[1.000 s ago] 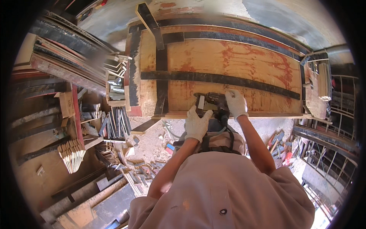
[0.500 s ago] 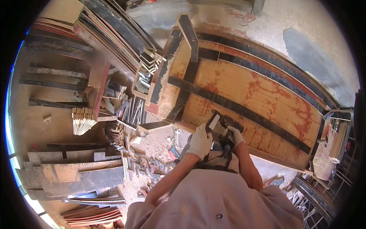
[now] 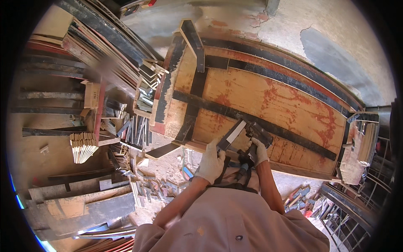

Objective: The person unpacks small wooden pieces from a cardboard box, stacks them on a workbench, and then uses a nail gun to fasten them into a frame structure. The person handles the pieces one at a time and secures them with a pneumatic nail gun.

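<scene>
My left hand (image 3: pixel 211 161), in a whitish work glove, is closed around a short dark-faced board piece (image 3: pixel 231 135) with a pale edge, tilted up to the right. My gloved right hand (image 3: pixel 259 152) grips a black tool (image 3: pixel 261 133) that looks like a nail gun; a blue fitting (image 3: pixel 242 172) hangs below it, close to my waist. The fingers of this hand are partly hidden by the tool. Both hands are at the near edge of a large plywood workbench (image 3: pixel 247 82), stained reddish and crossed by a dark strip (image 3: pixel 231 111).
An angled board piece (image 3: pixel 192 35) stands at the bench's far left. Several long planks (image 3: pixel 105 31) lean at the upper left, beside stacks of thin strips (image 3: pixel 84 145). Offcuts (image 3: pixel 147 180) litter the floor at left. A metal rack (image 3: pixel 348 218) stands at lower right.
The view has shifted, so the bench appears further left. My left hand has moved left and toward me, and more of the board piece's pale edge shows. Both hands keep their hold.
</scene>
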`<state>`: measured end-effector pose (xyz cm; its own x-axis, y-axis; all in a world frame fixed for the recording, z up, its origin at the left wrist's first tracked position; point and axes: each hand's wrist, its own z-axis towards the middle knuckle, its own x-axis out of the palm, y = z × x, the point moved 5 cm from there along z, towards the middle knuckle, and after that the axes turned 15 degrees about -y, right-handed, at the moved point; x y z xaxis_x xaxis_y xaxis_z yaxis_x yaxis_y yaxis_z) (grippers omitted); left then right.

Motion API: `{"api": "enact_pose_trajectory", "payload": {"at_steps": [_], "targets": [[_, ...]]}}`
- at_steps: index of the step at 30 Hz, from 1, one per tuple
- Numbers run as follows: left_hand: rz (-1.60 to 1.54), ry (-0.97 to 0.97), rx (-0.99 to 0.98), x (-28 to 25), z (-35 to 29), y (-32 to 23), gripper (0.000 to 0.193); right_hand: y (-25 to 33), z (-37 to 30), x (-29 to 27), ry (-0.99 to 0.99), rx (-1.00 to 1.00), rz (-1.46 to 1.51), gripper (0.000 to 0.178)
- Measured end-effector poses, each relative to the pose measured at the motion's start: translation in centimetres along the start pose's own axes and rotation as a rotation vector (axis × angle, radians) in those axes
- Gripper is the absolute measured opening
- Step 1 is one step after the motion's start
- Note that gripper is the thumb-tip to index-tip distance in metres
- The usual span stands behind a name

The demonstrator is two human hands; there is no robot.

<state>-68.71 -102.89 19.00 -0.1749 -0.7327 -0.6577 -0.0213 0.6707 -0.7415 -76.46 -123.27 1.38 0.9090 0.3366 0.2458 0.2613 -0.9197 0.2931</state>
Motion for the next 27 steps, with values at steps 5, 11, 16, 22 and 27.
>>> {"api": "enact_pose_trajectory", "payload": {"at_steps": [5, 11, 16, 22, 27], "targets": [[0.177, 0.149, -0.124, 0.0, 3.0, 1.5, 0.052, 1.6, -0.9, 1.0, -0.183, -0.105, -0.103, 0.019], [0.099, 0.178, -0.12, 0.6, 4.8, 0.9, 0.064, 7.2, -3.2, 4.1, -0.162, -0.382, -0.168, 0.018], [0.112, -0.135, 0.035, 0.4, 6.9, -0.5, 0.062, 9.5, -7.9, 10.7, -0.093, -0.529, -0.116, 0.014], [0.093, -0.217, 0.114, 0.7, 8.7, -1.0, 0.06, 11.1, -12.0, 14.5, 0.121, -0.704, -0.2, 0.016], [-0.176, -0.25, 0.227, 0.3, 8.9, -2.4, 0.061, 12.5, -16.0, 17.9, 0.625, -0.359, -0.083, 0.025]]}}
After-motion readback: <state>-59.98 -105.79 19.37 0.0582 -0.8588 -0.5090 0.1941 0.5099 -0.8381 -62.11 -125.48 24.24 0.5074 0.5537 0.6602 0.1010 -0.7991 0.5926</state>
